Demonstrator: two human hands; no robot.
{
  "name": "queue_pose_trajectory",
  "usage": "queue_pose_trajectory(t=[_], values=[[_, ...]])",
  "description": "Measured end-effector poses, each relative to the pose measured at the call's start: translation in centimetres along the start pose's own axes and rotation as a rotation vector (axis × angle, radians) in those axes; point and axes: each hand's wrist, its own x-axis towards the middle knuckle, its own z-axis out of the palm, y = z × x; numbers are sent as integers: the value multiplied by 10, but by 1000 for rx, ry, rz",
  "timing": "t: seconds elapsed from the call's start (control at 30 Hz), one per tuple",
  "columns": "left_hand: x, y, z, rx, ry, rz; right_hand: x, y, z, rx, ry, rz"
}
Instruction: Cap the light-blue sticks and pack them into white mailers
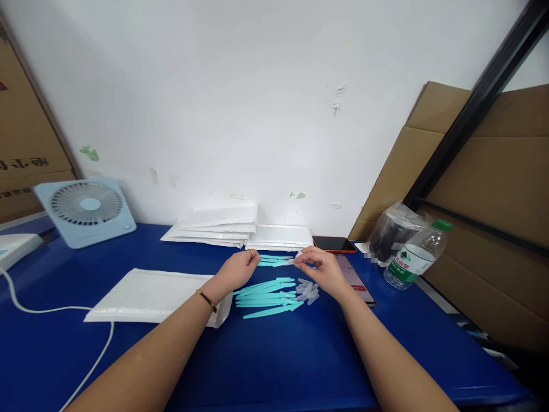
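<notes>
Several turquoise eyebrow razors are pinched at their handle ends by my left hand, their blade ends pointing right. My right hand pinches a small translucent cap at the blade end of one of these razors. Whether the cap sits fully over the blade is too small to tell. Below my hands, a loose pile of turquoise eyebrow razors lies on the blue table. A small heap of translucent caps lies just right of that pile.
A white padded envelope lies left of the razors. Stacked padded envelopes stand by the wall. Two phones, one dark and one lit, lie right. Further out are a water bottle and a blue fan with a white cable.
</notes>
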Motion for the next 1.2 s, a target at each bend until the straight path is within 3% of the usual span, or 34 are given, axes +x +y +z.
queue_pose_trajectory(t=[0.27,0.4,0.6,0.77,0.93,1.2], values=[[-1,5,8,-13,-4,102,1,9,16,8,-45,17],[-4,8,6,144,74,90,2,30,6,-84,-9,102],[-10,14,6,189,-206,114,-2,51,-29,-446,-229,217],[-9,14,8,144,-190,64,-5,45,-22,-551,-325,265],[-6,11,4,97,-46,35,-2,31,-8,-501,-281,235],[-4,10,1,101,15,76,-1,15,-6,20,-202,289]])
